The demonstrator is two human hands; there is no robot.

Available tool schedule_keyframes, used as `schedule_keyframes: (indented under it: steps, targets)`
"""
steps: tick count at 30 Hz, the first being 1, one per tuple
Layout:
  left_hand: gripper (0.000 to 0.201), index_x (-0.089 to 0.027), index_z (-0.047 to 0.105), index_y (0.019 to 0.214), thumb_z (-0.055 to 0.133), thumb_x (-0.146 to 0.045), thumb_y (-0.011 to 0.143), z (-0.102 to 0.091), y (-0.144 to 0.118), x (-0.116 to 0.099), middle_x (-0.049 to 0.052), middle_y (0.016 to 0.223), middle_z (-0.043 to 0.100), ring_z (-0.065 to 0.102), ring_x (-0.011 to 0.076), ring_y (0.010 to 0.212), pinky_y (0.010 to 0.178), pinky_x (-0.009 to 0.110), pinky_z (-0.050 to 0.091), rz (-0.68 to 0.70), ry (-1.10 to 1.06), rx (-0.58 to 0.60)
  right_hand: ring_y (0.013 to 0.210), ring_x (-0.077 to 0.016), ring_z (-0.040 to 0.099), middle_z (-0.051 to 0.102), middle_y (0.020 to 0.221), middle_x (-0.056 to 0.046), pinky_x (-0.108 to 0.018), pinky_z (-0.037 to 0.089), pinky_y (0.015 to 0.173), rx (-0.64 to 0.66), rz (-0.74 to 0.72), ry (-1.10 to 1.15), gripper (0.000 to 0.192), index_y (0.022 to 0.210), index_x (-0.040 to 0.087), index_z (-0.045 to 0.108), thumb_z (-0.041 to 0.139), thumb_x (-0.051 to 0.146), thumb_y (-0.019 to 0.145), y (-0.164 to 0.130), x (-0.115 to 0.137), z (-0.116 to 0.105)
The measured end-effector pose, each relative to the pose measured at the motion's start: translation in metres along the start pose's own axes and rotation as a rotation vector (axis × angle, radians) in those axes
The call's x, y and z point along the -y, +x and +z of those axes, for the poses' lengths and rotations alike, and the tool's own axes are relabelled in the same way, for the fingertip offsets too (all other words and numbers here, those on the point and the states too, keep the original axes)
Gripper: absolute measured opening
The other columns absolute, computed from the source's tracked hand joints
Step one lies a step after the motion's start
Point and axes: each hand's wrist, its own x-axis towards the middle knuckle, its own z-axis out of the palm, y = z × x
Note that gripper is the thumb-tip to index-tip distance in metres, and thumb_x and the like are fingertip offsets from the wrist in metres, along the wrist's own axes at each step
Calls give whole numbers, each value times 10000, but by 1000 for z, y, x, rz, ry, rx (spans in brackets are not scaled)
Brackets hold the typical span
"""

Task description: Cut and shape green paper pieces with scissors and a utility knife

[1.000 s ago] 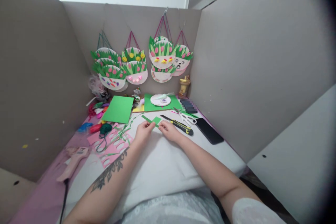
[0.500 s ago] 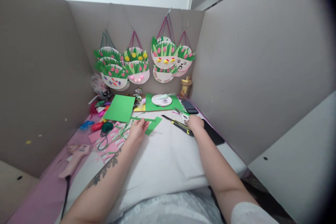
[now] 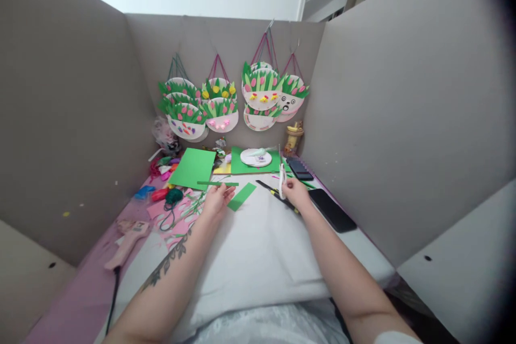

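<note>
Grey cardboard walls [image 3: 403,91] close in the surface [image 3: 258,258] on three sides. On the back wall hang paper-plate baskets [image 3: 220,107] filled with green paper leaves and pink or yellow flowers, in two clusters.

A white sheet [image 3: 250,247] covers the near middle of the surface; pink shows along the left edge. On that left side lies a pink glue gun [image 3: 127,235] with its black cord running toward the viewer. Further back a green sheet [image 3: 192,168] lies flat, with pink scraps [image 3: 177,215] and a ball of dark green yarn [image 3: 173,197] near it. Behind the hands a white plate [image 3: 256,158] rests on another green sheet. On the right a black phone [image 3: 332,209] lies flat, just beside the right wrist.

The left hand [image 3: 215,201], on a tattooed forearm, has its fingers closed on a thin green strip [image 3: 217,184] held level just above the surface. A wider green piece [image 3: 241,196] lies on the white sheet just right of that hand.

The right hand [image 3: 296,193] has its fingers closed around white-handled scissors [image 3: 281,174], which stand upright with the blades pointing up. A yellow-and-black cutter [image 3: 274,193] lies on the sheet between the two hands, touching or just under the right hand.
</note>
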Motion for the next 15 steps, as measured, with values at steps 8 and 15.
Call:
schedule_keyframes:
  steps: [8,15]
  targets:
    - [272,-156,483,681,718,-23,651,-1,1,-5,-6,681,619,615,72,654,711,199,514,113,-44,14,434,-111,532,563,575,35,-215,388,413,560,-27,610,256,707,183,525,678,361,604,-47,44,51]
    - [309,-141,543,700,796,-279,587,-3,1,-13,-24,655,593,596,81,654,737,245,495,285,47,64,484,-94,551,577,669,24,-203,402,428,669,-103,689,198,741,175,529,627,321,651,-63,57,55]
